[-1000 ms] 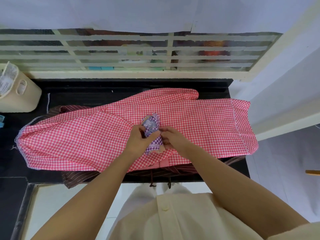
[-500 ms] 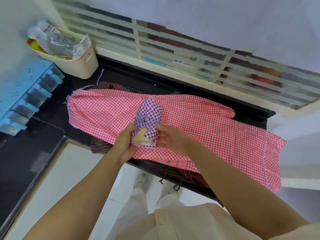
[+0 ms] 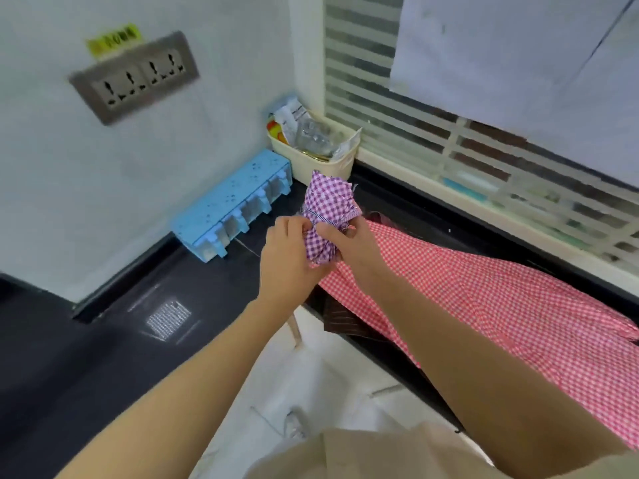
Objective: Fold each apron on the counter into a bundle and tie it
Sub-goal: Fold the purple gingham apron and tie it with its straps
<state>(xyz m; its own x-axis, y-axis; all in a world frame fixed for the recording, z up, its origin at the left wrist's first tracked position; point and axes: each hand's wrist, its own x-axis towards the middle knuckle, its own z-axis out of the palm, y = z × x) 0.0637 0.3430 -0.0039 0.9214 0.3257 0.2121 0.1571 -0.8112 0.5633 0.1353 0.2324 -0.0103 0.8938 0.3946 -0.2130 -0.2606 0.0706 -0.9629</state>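
- Head view: a purple-checked bundle [image 3: 328,198] is held up off the counter [image 3: 207,305], just above the left end of the red apron [image 3: 501,305].
- Left hand [image 3: 287,261] grips the bundle's lower part from the side away from the red apron, with its fingers curled round the cloth.
- Right hand [image 3: 352,250] grips the bundle from the red apron's side, fingers and thumb closed on the cloth at its waist.
- A strap [image 3: 321,216] runs round the bundle's middle, and the cloth puffs out above it. The fingers hide any knot, so I cannot tell whether it is pulled tight.
- Judged done: this one apron is folded small and wrapped, and its tie looks finished or very nearly so.
- Judged left: the red apron lies spread out on the counter, with no bundle started and no strap gathered.
- A striped brown apron [image 3: 340,323] shows only as an edge under the red apron's near side. It looks unfolded too, though most of it is covered.
- At least two aprons therefore seem to remain, and the bundle is not yet set down. By my reckoning, about a third of the visible work is complete.
- Beyond the red apron's left end stand a basket [image 3: 321,164] and a blue rack [image 3: 235,202], with the bundle held up in front of the basket.
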